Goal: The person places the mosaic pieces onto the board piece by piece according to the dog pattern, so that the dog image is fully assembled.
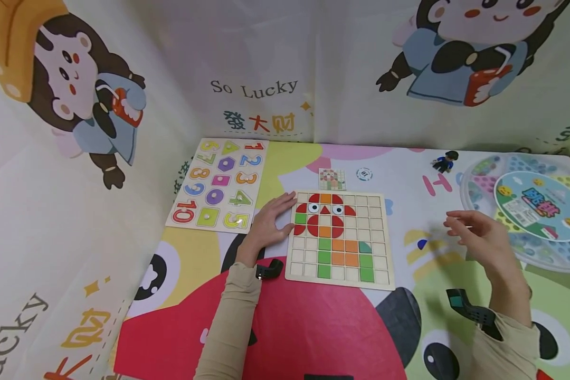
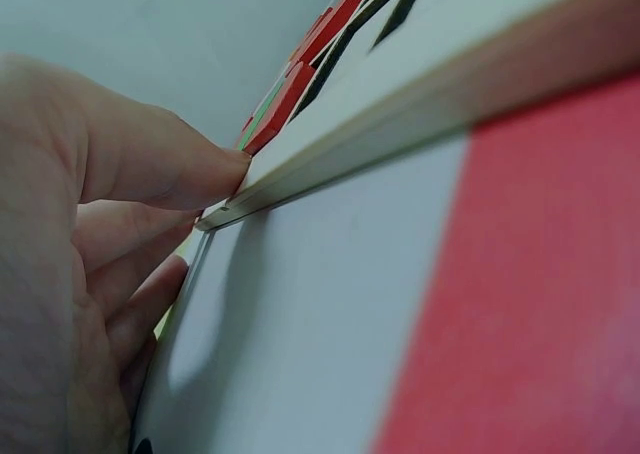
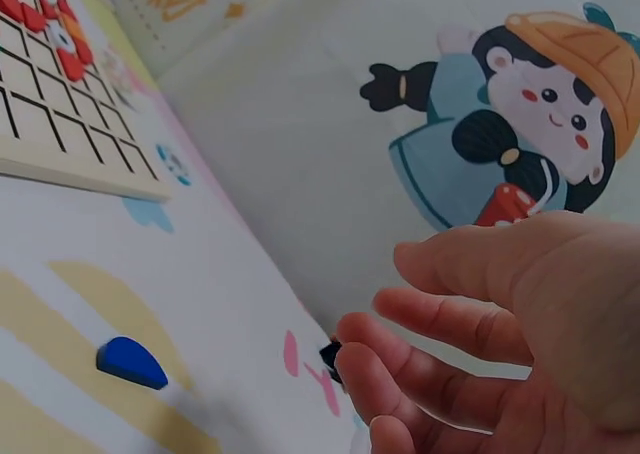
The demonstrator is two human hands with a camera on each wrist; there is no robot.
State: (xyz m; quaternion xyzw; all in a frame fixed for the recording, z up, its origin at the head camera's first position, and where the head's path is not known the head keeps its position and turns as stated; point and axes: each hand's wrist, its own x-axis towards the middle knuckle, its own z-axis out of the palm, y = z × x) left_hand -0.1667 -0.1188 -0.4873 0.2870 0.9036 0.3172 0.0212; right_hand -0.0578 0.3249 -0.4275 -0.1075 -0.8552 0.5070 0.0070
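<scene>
A square wooden grid board [image 1: 369, 221] lies on the table, with red, orange, green and eye-printed tiles filling part of its cells. My left hand [image 1: 268, 224] rests at the board's left edge, fingers and thumb spread along it. In the left wrist view the thumb [image 2: 190, 169] touches the board's side. To the right of the board, my right hand [image 1: 484, 240] hovers over the table with loosely bent fingers and holds nothing. A small blue quarter-round piece [image 3: 132, 362] lies on the table between the board and that hand.
A number-and-shape puzzle board [image 1: 218, 184] lies at left. Behind the grid board are a small pattern card [image 1: 332, 179] and a round sticker [image 1: 364, 174]. A toy figure [image 1: 445, 161] stands at the back, near a round clear bead case [image 1: 475, 182] on the right.
</scene>
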